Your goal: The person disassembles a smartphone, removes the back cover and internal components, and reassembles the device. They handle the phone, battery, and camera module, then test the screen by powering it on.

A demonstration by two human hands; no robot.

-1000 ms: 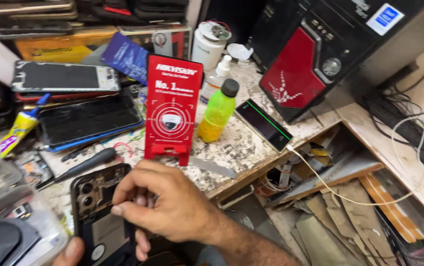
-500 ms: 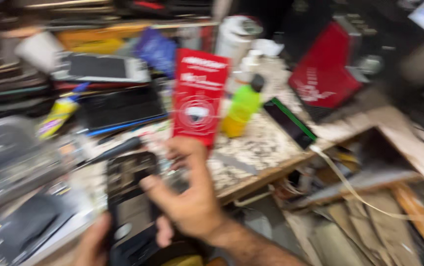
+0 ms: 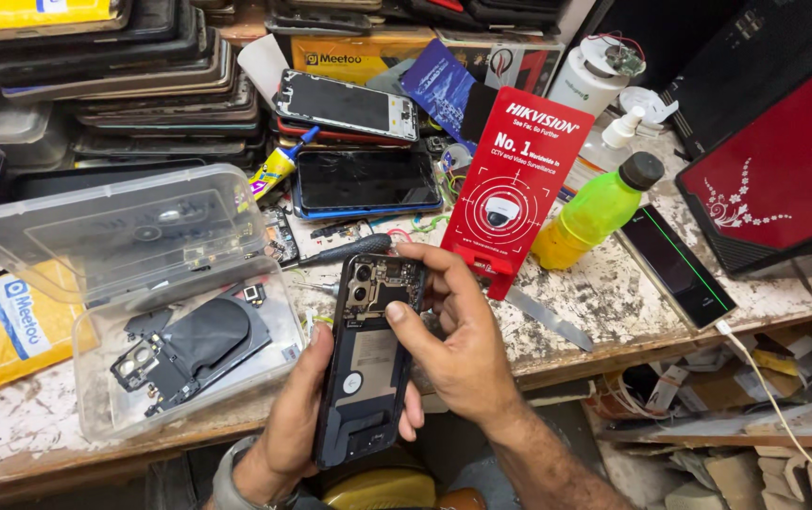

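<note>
An opened smartphone (image 3: 368,364) with its back removed and dark inner parts showing is held upright over the bench's front edge. My left hand (image 3: 288,425) grips it from below and behind along its left side. My right hand (image 3: 458,345) lies over its right edge, thumb pressed on the inner plate near the middle and fingers curled beside the camera area. Just left of the phone sits an open clear plastic box (image 3: 94,378) holding a black phone part and small pieces.
A black-handled screwdriver (image 3: 349,250) lies behind the phone. A red card (image 3: 515,184), a green bottle (image 3: 600,208), a glue tube (image 3: 279,165), loose phones (image 3: 363,179) and a cabled phone (image 3: 685,269) crowd the worn bench (image 3: 614,293). Trays are stacked at back left.
The view has swung left and steadied, bringing the plastic box into sight. The phone is raised more upright, and my right thumb now presses its middle instead of its upper part.
</note>
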